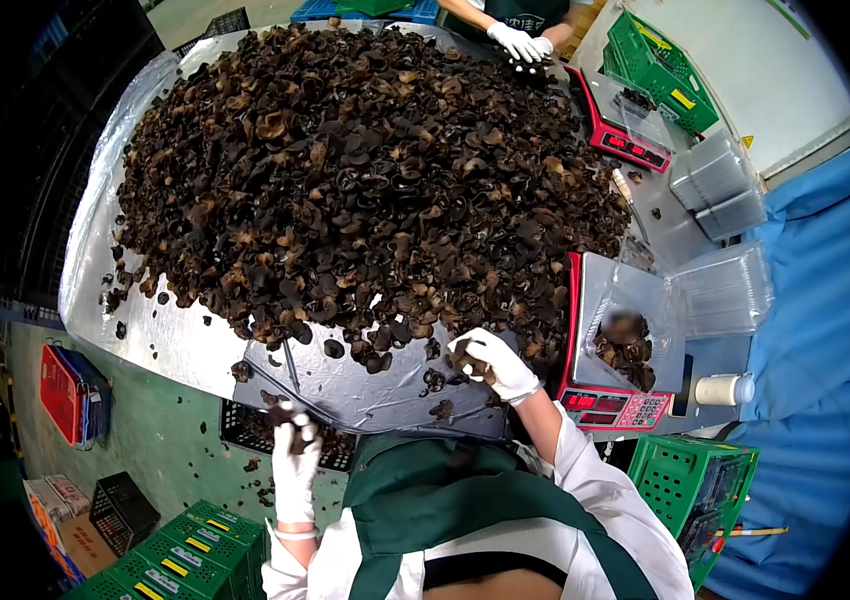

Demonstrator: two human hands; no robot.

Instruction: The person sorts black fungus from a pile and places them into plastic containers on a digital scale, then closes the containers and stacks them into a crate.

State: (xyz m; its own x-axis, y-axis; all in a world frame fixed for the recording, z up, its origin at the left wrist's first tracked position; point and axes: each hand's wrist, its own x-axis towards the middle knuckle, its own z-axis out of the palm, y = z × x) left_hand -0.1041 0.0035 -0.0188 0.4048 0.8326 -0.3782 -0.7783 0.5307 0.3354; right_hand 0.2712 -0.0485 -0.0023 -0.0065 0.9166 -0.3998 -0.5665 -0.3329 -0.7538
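A big heap of dark brown wood-ear fungus [365, 180] covers the foil-topped table [155, 340]. My right hand [493, 366], in a white glove, is closed on a piece of fungus [470, 360] at the heap's front edge. Over the black crate [245, 424] at the table's near edge, my left hand [295, 455], gloved too, has its fingers bent around a dark piece of fungus [285, 415]. To the right of my right hand, a red scale [577, 330] bears a clear plastic box with some fungus [627, 360] in it.
Across the table a co-worker's gloved hands [525, 42] are at the heap, beside a second red scale [635, 145]. Clear boxes [720, 290] are stacked at the right, near a white roll [725, 389]. Green crates [680, 480] stand below the table; a knife [629, 198] lies beyond the near scale.
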